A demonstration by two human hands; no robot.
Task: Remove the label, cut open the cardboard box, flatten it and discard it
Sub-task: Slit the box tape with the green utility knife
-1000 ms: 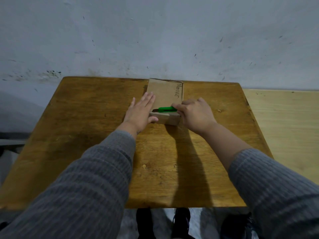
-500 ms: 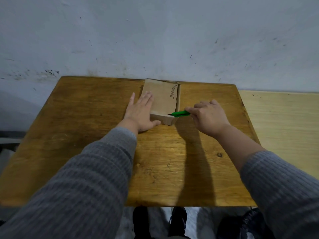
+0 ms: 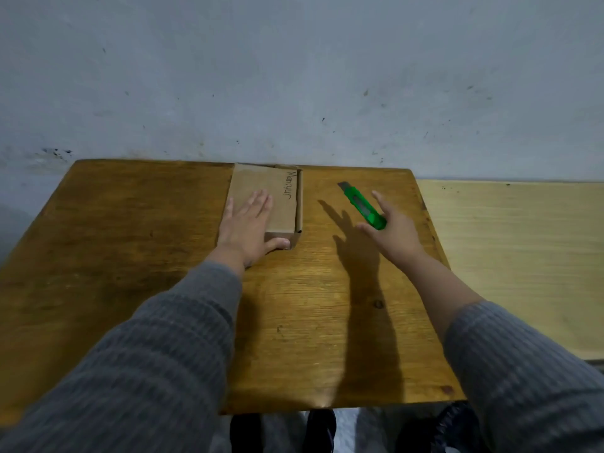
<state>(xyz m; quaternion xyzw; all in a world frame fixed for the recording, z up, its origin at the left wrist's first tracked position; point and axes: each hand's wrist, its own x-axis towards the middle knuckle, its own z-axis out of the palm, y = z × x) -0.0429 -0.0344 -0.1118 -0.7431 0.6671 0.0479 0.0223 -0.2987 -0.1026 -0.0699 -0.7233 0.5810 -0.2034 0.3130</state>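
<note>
Cardboard box (image 3: 266, 199) at 12 o'clock on the wooden table (image 3: 130, 256), far end against the wall (image 3: 294, 76). Handwritten word along its right top edge, hard to read. Right side flap looks split from the top; cut itself hard to make out. Left hand (image 3: 245, 225) flat on box's left half, fingers straight and close together, thumb hooked over the near end. Green utility knife (image 3: 362, 206) at 2 o'clock, apart from box, blade end pointing to 11. Right hand (image 3: 392, 228) touches its near end, fingers loosely spread; grip or mere contact, cannot tell. Both grey sleeves cut off by the frame bottom.
</note>
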